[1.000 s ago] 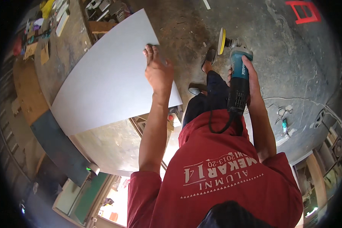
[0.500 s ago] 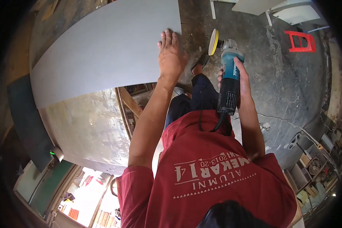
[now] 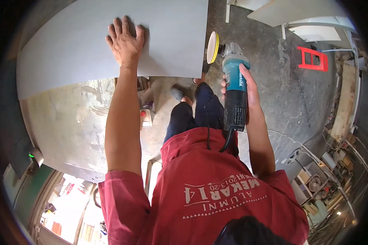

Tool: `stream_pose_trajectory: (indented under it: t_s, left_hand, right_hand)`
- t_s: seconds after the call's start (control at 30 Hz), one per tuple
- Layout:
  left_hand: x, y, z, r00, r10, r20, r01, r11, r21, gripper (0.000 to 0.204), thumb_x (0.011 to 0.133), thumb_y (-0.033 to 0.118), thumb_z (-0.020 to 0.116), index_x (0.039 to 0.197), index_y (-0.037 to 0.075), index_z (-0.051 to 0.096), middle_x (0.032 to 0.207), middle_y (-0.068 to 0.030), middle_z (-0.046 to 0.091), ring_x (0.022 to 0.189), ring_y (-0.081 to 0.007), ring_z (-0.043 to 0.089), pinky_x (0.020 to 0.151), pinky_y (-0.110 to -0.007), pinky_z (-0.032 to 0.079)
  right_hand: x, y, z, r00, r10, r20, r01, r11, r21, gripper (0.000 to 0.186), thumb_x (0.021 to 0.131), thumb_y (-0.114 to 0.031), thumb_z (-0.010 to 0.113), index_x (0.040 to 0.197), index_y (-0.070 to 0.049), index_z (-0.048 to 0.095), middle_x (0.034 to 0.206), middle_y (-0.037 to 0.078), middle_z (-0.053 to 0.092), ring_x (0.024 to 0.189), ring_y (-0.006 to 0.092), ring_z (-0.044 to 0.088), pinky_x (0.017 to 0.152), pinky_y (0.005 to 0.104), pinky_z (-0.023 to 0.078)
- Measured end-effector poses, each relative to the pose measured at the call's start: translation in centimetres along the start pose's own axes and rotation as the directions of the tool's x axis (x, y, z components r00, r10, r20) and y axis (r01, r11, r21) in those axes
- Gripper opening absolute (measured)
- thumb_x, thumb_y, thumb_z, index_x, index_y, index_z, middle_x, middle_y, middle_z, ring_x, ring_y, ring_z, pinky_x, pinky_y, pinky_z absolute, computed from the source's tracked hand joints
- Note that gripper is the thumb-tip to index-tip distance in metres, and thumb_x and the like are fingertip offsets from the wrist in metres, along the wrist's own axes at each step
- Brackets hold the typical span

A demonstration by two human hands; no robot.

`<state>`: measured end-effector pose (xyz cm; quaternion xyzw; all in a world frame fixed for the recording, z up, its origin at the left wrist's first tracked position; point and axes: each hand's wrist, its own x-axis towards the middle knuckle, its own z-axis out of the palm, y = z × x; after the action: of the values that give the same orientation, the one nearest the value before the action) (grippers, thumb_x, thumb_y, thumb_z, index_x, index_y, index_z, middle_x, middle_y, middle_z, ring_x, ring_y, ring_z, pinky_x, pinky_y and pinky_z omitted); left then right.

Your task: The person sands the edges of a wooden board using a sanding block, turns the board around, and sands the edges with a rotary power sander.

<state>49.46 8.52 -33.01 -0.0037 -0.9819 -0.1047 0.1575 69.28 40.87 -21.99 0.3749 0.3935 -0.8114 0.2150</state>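
Note:
My left hand (image 3: 126,44) lies flat on a large pale grey panel (image 3: 171,36), its fingers spread and holding nothing. My right hand (image 3: 249,85) grips the body of a teal and black angle grinder (image 3: 235,77), held upright just off the panel's right edge. A round pad with a yellow rim (image 3: 213,47) sits on the grinder's head and faces the panel, apart from it. From the grinder's lower end a black cord (image 3: 228,139) hangs down against my red shirt. Part of my right palm is hidden behind the tool.
The panel rests on a worn, stained tabletop (image 3: 69,122). A red plastic stool (image 3: 313,59) lies on the concrete floor (image 3: 274,98) at right. White panels (image 3: 298,12) stand at the far right. A container with a red cap (image 3: 145,117) is below the table's edge.
My left hand has slid left across the panel, away from its right edge. The grinder remains in my right hand, and the view has shifted, bringing both feet more into sight.

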Motion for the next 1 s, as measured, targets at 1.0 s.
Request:
stream_pose_trajectory:
  t_s: [1.0]
  left_hand:
    - [-1.5,0.2,-1.2,0.998,-0.061,-0.004,0.061,0.996,0.064,0.061,0.101,0.049,0.047,0.154,0.021,0.045,0.163,-0.0079,0.038,0.151,-0.0319,0.031,0.124,-0.054,0.023]
  right_hand:
    - [4.8,-3.4,2.1,0.997,0.067,0.032,-0.068,0.997,0.025,0.060,0.092,-0.062,0.063,0.100,-0.003,0.061,0.081,0.012,0.065,0.065,0.0221,0.067,0.057,0.0358,0.060]
